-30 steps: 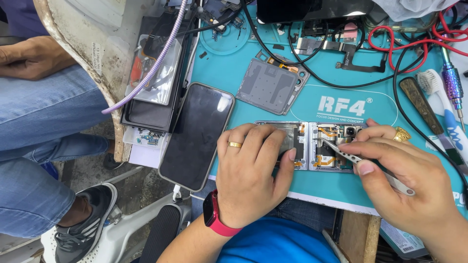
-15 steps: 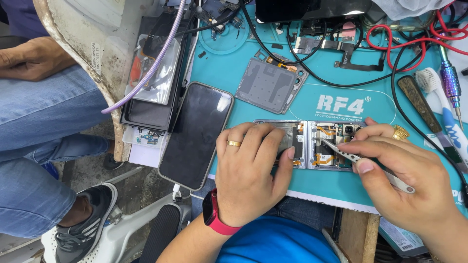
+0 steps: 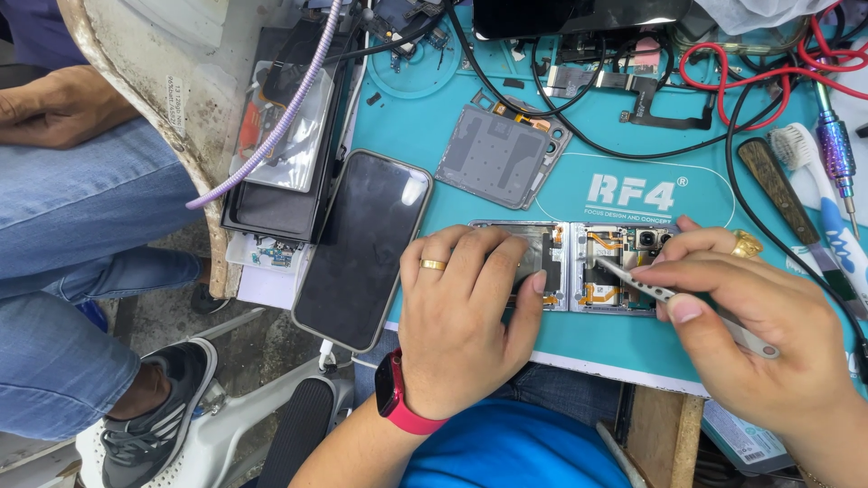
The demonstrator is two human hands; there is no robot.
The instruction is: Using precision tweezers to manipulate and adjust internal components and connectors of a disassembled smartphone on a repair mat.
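Little has moved since the earlier frames: the tweezers (image 3: pixel 674 298), pinched in the right hand (image 3: pixel 768 330), have only crept a touch along the right half of the opened phone (image 3: pixel 597 267), which the left hand (image 3: pixel 466 316) presses flat, fingers spread over the left half. Steady pressure and a low tip angle should keep the orange flex safe. Open room lies near, before the mat (image 3: pixel 561 339) edge; cables (image 3: pixel 723 99) crowd the far side, tools the right.

The left hand (image 3: pixel 461 316) covers much of the opened phone (image 3: pixel 579 267). The right hand (image 3: pixel 759 334) runs off the frame's corner, hiding the tweezers' (image 3: pixel 651 287) rear end.
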